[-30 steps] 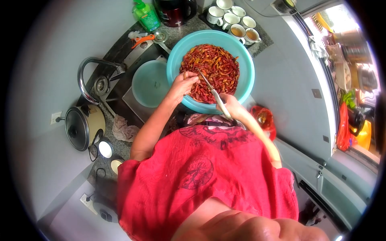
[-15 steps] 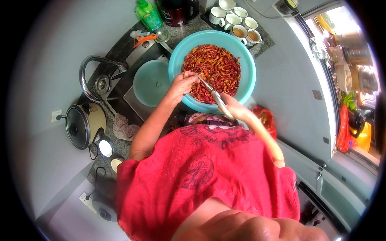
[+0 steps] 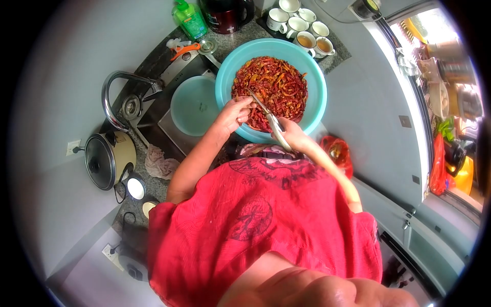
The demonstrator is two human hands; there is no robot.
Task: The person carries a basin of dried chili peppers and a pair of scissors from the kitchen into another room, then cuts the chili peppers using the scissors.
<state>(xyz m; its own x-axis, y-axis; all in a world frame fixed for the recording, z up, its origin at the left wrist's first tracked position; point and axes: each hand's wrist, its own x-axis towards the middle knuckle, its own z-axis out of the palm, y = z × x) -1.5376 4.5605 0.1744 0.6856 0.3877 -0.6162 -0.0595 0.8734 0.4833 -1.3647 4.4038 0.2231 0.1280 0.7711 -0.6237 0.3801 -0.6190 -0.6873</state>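
Observation:
A large turquoise basin holds a heap of red and orange dried chili pieces. Over its near left side is my left hand, fingers curled together; whatever they pinch is too small to make out. My right hand, at the basin's near rim, grips scissors with pale handles. The scissor blades point up and left over the chilies, their tips close beside my left fingertips.
Left of the basin, a smaller turquoise bowl sits in the sink by a curved faucet. Several white cups, a green bottle and a dark kettle stand behind. A cooker is at left.
My left hand has turned and lowered slightly, its fingers now below the blade tips instead of beside them. The scissors and right hand have hardly moved. The view has shifted a little.

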